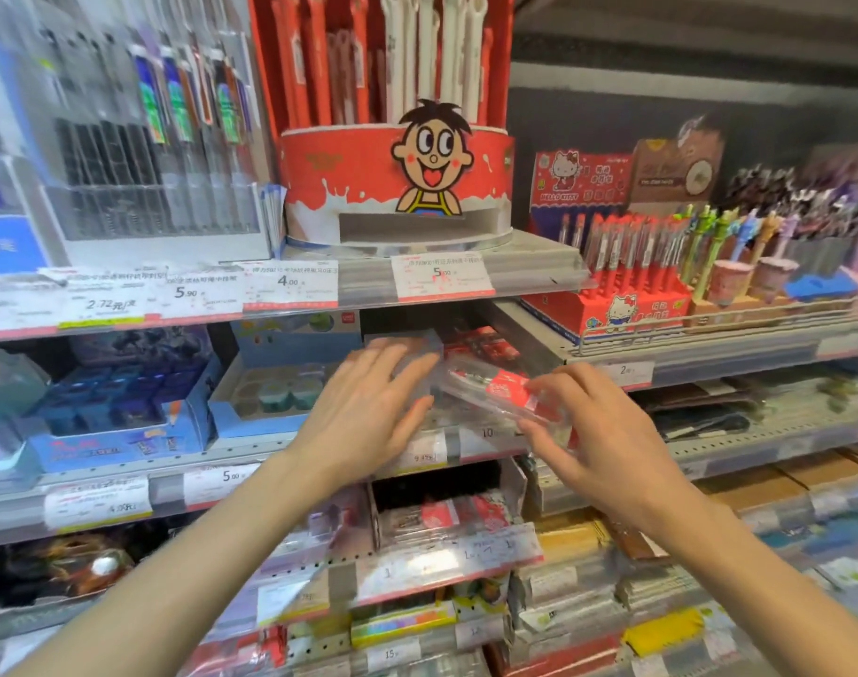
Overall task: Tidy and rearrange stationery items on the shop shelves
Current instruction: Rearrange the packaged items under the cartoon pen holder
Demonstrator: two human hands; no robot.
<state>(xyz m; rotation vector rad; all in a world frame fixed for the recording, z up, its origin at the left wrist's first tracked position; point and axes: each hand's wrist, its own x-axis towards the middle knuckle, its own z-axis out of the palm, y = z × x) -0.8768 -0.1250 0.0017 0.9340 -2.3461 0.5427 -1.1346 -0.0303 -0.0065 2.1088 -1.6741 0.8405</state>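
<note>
Centre frame, mid shelf: right hand (607,432) pinches clear plastic pen case (502,393) w/ red label, tilted, far end toward shelf; contents blurred. Left hand (373,408) fingers spread flat, resting on a clear box (407,354) just left of case. Top centre: round red cartoon display tub (349,183) holding tall red + white pens. Upper left: clear rack (158,153) of pens. Right: red Hello Kitty box (607,305) w/ red pens upright. Price tags (441,276) along shelf edge

Both forearms extend forward, bare. Left hand (368,408) — fingers spread, palm down. Right hand (598,432) — fingers curled in a pinch, thumb opposed.
</note>
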